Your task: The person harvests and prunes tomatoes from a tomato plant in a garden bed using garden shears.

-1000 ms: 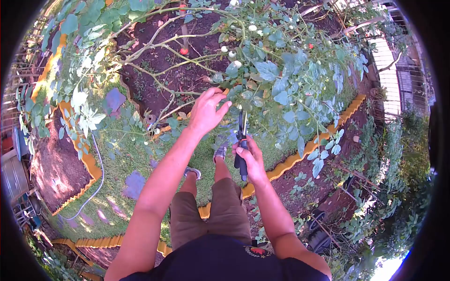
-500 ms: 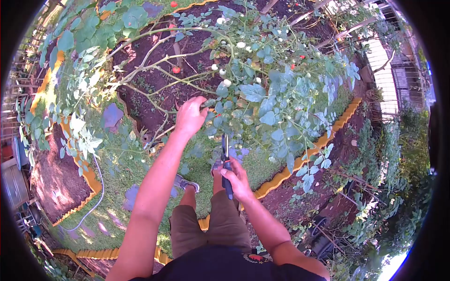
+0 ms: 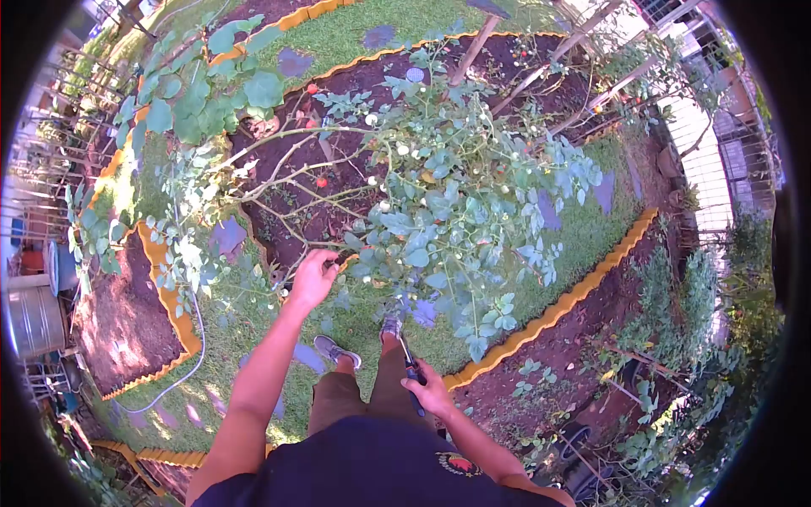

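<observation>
In front of me spreads a tomato plant with bare pale stems on the left, dense leaves on the right and several pale green fruits. My left hand is at its lower left side, fingertips pinched on what looks like a thin tomato stem, partly hidden by the fingers. Low over my right leg, my right hand is wrapped round the dark handles of pruning shears. The blades point up and away from me, below the leaves and apart from them. A few red tomatoes hang among the bare stems.
Wavy yellow edging borders the soil beds and the grass. Wooden stakes lean at the back. A grey hose curves across the lawn at left. Broad-leaved vines stand at upper left.
My view has tilted up, showing more garden beyond. Both hands and the shears sit lower in view. My left hand has drawn back toward me, and the shears are farther from the leaves.
</observation>
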The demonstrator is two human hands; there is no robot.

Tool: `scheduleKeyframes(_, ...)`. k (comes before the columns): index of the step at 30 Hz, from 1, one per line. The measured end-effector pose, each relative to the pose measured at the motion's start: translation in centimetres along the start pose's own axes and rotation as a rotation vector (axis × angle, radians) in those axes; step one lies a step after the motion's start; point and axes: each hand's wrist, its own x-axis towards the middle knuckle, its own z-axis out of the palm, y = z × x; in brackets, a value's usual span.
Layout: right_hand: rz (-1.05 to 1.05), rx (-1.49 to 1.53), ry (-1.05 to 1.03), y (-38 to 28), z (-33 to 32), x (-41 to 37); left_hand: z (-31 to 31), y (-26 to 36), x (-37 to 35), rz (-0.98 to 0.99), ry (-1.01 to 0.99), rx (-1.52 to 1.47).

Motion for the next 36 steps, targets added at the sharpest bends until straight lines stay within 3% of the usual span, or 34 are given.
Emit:
scheduleKeyframes(2,0.050,-0.182,-0.028,-3.6,-3.0,-1.2,-0.8,0.7,-3.4,-0.077,-0.071,0.032)
scheduleKeyframes(7,-0.097,-0.253,-0.182,-7.4,-7.5,-0.7,-1.2,0.7,-6.2,-0.163,-0.024,-0.240)
scheduleKeyframes(9,-0.200,-0.232,-0.266,-9.5,-8.7,-0.1,-0.1,-1.6,-3.9,-0.109,0.094,-0.399)
scheduleKeyframes(12,-0.233,-0.123,-0.397,-14.7,-10.0,-0.7,-1.2,2.3,1.5,-0.158,0.133,-0.442)
scheduleKeyframes(16,-0.050,0.027,-0.504,-20.6,-11.6,-1.8,1.4,3.3,11.2,-0.056,0.208,-0.414)
scheduleKeyframes(18,0.059,0.155,-0.561,-23.9,-12.5,-2.4,2.9,3.8,15.7,-0.120,0.151,-0.443)
scheduleKeyframes(21,0.013,0.310,-0.640,-28.3,-14.4,-1.6,6.6,2.7,22.3,-0.169,0.181,-0.318)
scheduleKeyframes(22,0.021,0.357,-0.601,-30.7,-14.8,-1.2,8.1,1.8,24.2,-0.199,0.194,-0.270)
scheduleKeyframes(24,-0.015,0.380,-0.505,-35.3,-15.6,0.3,12.7,-1.6,28.6,-0.359,0.156,-0.467)
scheduleKeyframes(26,-0.053,0.339,-0.346,-39.0,-16.6,2.7,12.1,-0.7,30.2,-0.529,0.087,-0.530)
scheduleKeyframes(29,-0.111,0.206,-0.115,-42.6,-18.5,8.0,12.0,0.3,31.6,-0.420,0.160,-0.449)
scheduleKeyframes(31,-0.102,0.192,-0.024,-43.9,-19.2,11.4,12.3,0.4,32.1,-0.458,0.120,-0.427)
scheduleKeyframes(36,-0.069,0.123,0.018,-44.4,-19.9,16.6,12.9,-1.3,32.4,-0.324,0.086,-0.382)
